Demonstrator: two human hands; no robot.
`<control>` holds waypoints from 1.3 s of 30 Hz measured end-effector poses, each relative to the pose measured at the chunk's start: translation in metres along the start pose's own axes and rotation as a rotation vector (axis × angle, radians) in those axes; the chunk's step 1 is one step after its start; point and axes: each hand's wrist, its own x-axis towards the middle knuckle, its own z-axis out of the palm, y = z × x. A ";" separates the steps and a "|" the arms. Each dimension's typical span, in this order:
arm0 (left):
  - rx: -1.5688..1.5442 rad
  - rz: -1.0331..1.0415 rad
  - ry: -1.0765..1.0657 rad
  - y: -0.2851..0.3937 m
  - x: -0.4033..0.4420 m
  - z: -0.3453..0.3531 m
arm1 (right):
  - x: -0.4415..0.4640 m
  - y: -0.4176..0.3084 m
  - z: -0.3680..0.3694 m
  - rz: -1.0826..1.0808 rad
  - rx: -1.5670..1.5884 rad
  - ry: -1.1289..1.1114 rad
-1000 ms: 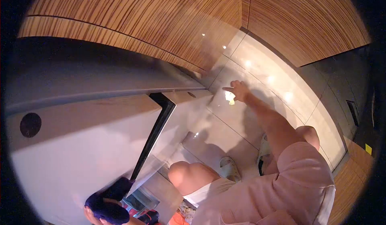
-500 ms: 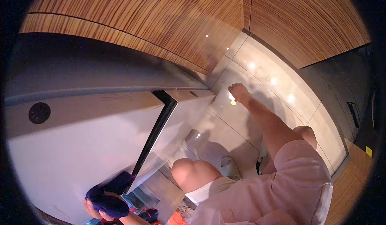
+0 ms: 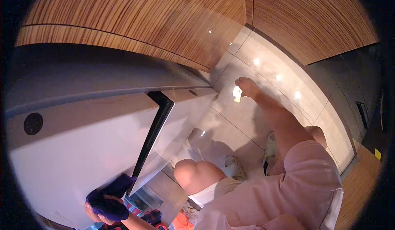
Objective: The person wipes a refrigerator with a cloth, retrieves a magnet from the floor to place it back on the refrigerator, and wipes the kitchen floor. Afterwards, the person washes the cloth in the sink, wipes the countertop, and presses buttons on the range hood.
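At the lower left, my left hand (image 3: pixel 93 212) is closed around a dark blue, bunched cloth (image 3: pixel 108 199). The cloth lies against the white panel (image 3: pixel 86 147), near the lower end of its black edge strip (image 3: pixel 153 133). My right arm reaches forward over the pale floor tiles. Its hand (image 3: pixel 247 86) is pinched on a small, bright white-and-yellow piece (image 3: pixel 237 93), overexposed and perhaps crumpled paper. Whether that piece touches the floor, I cannot tell.
Wood-grain cabinet fronts (image 3: pixel 135 12) run along the top, with another wood-grain panel (image 3: pixel 308 16) at upper right. Below my left arm are a bluish clear container (image 3: pixel 144 199), red-and-dark fabric (image 3: pixel 152 217) and an orange item (image 3: pixel 182 221). My sandal (image 3: pixel 234 168) rests on the tiles.
My right hand has shifted slightly up and right in view, and more of the white-and-yellow piece shows beneath its fingers. The left hand still grips the cloth. The view has tilted a little.
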 end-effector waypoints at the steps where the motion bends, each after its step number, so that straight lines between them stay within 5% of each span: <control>1: 0.016 -0.012 0.017 0.002 0.002 0.001 | -0.003 0.001 -0.001 0.027 -0.063 0.040; 16: 0.056 -0.058 -0.015 0.010 0.004 0.001 | -0.029 -0.003 0.031 0.193 -0.253 0.023; 22: 0.064 -0.051 0.004 0.009 0.003 0.003 | -0.030 -0.004 0.044 0.209 -0.166 0.003; 28: 0.060 -0.067 -0.010 0.016 0.008 0.003 | -0.024 -0.023 0.006 0.227 0.048 0.267; 34: 0.042 -0.054 -0.008 0.013 0.007 0.003 | 0.000 -0.019 0.031 0.366 -0.114 0.131; 39: 0.103 -0.054 -0.046 0.015 0.008 0.001 | -0.001 -0.019 0.029 0.272 -0.059 0.195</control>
